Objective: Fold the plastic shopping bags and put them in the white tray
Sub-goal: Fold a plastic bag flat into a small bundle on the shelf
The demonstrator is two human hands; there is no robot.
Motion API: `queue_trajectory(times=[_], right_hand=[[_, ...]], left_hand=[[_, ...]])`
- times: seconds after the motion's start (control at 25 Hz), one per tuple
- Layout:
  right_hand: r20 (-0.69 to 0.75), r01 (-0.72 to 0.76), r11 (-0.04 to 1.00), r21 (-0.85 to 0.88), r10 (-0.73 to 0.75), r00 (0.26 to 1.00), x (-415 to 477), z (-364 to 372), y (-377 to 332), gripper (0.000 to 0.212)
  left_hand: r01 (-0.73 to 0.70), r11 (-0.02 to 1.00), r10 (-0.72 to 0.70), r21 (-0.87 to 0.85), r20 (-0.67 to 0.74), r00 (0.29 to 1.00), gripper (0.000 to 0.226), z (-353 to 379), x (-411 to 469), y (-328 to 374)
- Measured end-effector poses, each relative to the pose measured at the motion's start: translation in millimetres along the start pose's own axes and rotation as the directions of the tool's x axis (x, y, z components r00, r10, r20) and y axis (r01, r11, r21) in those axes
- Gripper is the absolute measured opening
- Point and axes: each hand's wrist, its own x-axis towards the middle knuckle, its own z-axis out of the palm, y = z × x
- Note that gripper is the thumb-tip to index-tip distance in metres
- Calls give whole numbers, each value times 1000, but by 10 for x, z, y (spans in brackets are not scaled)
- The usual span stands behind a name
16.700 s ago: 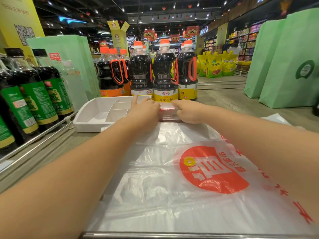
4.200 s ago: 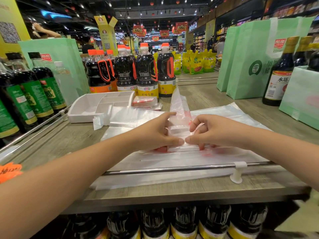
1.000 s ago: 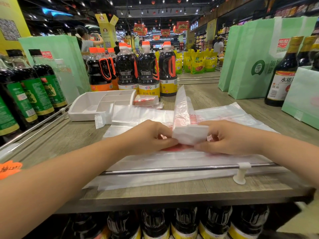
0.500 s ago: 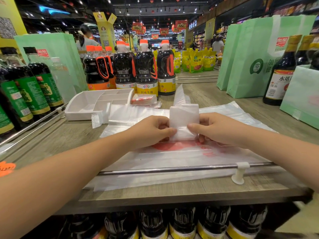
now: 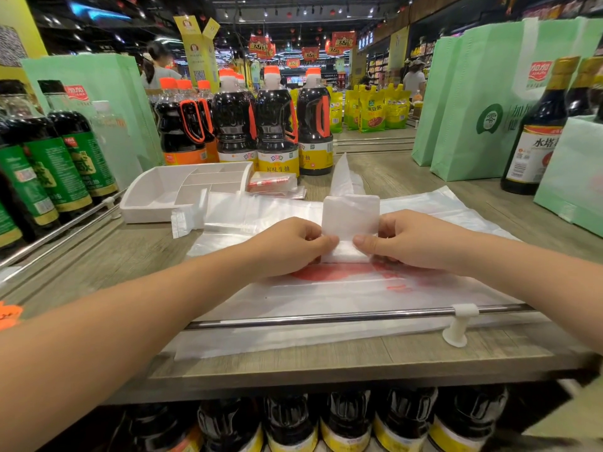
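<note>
The left hand (image 5: 287, 246) and right hand (image 5: 401, 239) pinch the folded white block of a plastic bag (image 5: 350, 213) from either side, thumbs on its lower edge, its loose tail standing up just beyond the grip. Beneath the grip lies a flat bag (image 5: 326, 298), its near edge passing under the metal rail (image 5: 326, 318). Bare wood runs left and beyond to the white tray (image 5: 153, 199), with a folded bag (image 5: 274, 185) just right of it and soy sauce bottles (image 5: 277, 125) behind. Behind the block the fingertips cannot be seen, and the red print (image 5: 326, 274) under the hands is blurred.
</note>
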Motion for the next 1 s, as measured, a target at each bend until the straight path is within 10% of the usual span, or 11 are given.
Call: queue_trajectory(times=[0.76,1.0], right_hand=[[-92,-22,998,-61,16,996,39,49,38,38],[-189,3,985,-175,-37,981,57,78,70,72]], left_hand=[[32,995,-21,96,-115,993,42,22,30,-56],[-69,988,92,135,-171,981,36,32,7,-67]])
